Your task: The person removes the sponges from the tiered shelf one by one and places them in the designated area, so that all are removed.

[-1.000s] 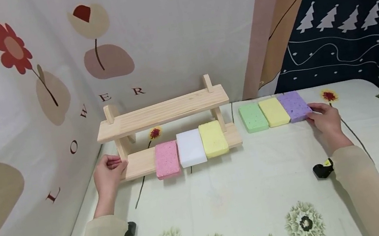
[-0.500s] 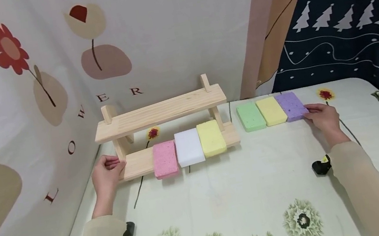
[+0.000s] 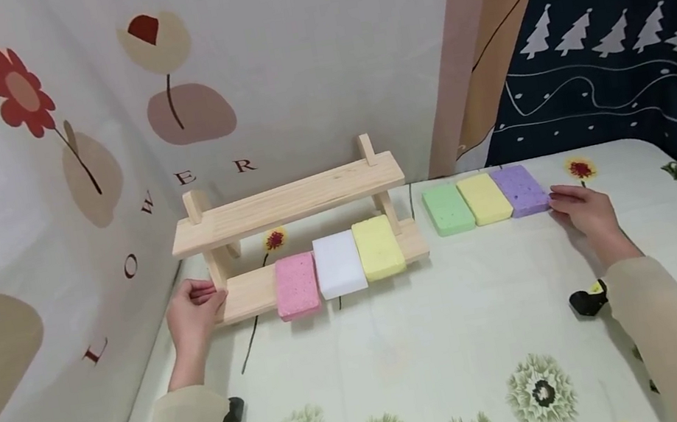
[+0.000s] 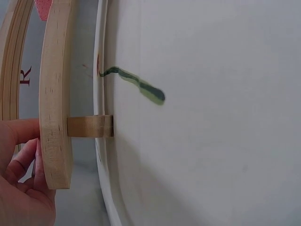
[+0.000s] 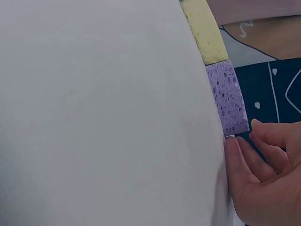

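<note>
A two-tier wooden rack (image 3: 290, 204) stands at the back of the table, its lower board carrying a pink sponge (image 3: 296, 287), a white sponge (image 3: 339, 264) and a yellow sponge (image 3: 378, 247). My left hand (image 3: 192, 321) pinches the left end of that lower board (image 4: 56, 99) between thumb and fingers. To the right of the rack, a green sponge (image 3: 449, 209), a second yellow sponge (image 3: 484, 199) and a purple sponge (image 3: 519, 190) lie side by side on the cloth. My right hand (image 3: 588, 218) has its fingertips right at the purple sponge's outer end, thumb and fingers parted.
The table is covered by a pale flower-printed cloth (image 3: 403, 357). Behind it hangs a printed fabric backdrop (image 3: 300, 60), with a dark tree-patterned part (image 3: 621, 89) at the right. The rack's upper board (image 3: 302, 194) overhangs the back of the lower one.
My right hand has drawn slightly right, away from the purple sponge's end, and its fingers have loosened. The left hand stays at the rack.
</note>
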Motion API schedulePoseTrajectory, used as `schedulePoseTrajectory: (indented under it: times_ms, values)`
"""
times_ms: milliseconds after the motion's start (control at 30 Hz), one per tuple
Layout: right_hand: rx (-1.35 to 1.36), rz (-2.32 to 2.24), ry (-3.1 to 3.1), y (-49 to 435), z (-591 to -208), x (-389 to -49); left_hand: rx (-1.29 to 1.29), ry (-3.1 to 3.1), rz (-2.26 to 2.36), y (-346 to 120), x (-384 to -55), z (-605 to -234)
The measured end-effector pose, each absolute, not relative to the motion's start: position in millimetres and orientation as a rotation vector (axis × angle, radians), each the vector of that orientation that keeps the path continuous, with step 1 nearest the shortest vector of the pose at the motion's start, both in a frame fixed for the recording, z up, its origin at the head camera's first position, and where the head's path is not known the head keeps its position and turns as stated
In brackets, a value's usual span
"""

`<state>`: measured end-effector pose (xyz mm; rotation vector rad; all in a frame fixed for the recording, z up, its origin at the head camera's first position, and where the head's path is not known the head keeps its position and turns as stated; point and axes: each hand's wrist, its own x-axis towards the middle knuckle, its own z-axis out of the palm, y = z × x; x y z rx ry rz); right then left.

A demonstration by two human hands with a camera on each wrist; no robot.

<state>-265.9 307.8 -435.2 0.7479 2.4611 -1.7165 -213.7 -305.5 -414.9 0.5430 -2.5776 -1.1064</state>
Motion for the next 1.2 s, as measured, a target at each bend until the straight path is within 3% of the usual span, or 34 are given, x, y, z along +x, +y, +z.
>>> schedulePoseTrajectory:
  times_ms: [433, 900, 1200]
  values:
    - [0.579, -1.723, 2.603, 296, -423, -244, 0.533, -2.579, -1.099, -305, -215, -419]
    - [0.280, -2.116, 2.355, 260, -415, -236, 0.557, -2.580, -1.103, -304, -215, -415]
    - [0.165, -1.936, 2.424, 229, -409, -233, 0.556, -2.577, -1.098, -303, -214, -415]
